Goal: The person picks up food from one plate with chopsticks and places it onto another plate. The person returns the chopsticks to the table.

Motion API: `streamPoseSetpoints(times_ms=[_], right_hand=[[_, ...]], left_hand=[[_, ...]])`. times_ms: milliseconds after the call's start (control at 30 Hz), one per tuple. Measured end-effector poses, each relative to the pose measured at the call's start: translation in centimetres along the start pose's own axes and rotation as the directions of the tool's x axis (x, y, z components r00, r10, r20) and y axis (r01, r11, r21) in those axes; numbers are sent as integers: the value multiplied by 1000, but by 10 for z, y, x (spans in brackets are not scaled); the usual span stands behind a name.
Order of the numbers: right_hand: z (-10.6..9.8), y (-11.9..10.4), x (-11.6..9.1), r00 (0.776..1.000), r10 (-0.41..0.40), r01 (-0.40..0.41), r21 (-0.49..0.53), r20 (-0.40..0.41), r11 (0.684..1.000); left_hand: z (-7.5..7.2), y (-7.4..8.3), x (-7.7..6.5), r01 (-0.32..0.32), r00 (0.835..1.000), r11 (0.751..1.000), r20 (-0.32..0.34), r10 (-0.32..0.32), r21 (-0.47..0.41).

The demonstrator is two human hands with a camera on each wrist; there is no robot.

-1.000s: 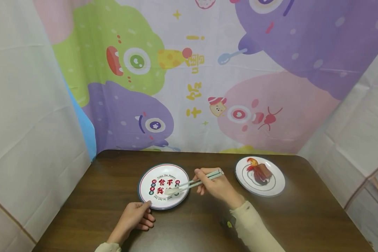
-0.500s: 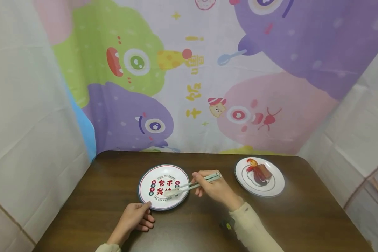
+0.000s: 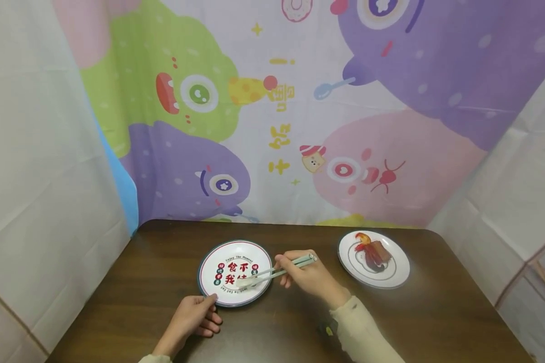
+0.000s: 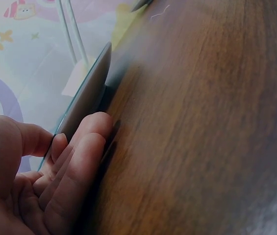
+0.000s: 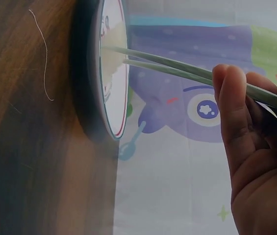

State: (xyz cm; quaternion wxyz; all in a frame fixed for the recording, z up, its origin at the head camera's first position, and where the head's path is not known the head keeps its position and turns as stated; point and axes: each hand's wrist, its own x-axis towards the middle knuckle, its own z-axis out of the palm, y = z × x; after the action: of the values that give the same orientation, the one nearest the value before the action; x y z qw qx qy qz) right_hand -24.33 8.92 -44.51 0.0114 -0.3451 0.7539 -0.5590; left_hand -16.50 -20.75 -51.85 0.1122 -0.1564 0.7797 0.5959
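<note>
In the head view, a white plate (image 3: pixel 242 247) with red and dark printed characters lies left of centre. My left hand (image 3: pixel 193 317) pinches its near rim, thumb on top and fingers at the underside; the left wrist view shows this from the side. My right hand (image 3: pixel 315 277) holds a pair of pale green chopsticks (image 5: pixel 177 67), their tips down over the plate. A pale whitish piece (image 5: pixel 112 55) with a ragged edge is at the chopstick tips, over the printed middle; its kind cannot be told.
To the right stands a second white plate (image 3: pixel 348 254) with food-like pieces: a brown block (image 3: pixel 380 250), a dark reddish piece (image 3: pixel 373 262) and a yellow-red curled piece (image 3: pixel 362 238). A patterned cartoon cloth (image 3: pixel 272 191) hangs behind the brown wooden table (image 3: pixel 272 322).
The head view has tipped slightly, so everything sits a little lower. Both hands keep their holds, and the pale piece stays at about the same spot on the plate.
</note>
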Motion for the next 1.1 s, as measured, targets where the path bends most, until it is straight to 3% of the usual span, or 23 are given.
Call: streamPoseSetpoints(times_ms=[500, 1100], right_hand=[[1, 7, -1, 1000, -5, 4, 9, 25, 1000], [1, 3, -4, 996, -90, 90, 39, 8, 995]], left_hand=[[0, -3, 1, -2, 1000, 1000, 8, 2, 1], [0, -1, 0, -6, 1000, 1000, 0, 6, 3]])
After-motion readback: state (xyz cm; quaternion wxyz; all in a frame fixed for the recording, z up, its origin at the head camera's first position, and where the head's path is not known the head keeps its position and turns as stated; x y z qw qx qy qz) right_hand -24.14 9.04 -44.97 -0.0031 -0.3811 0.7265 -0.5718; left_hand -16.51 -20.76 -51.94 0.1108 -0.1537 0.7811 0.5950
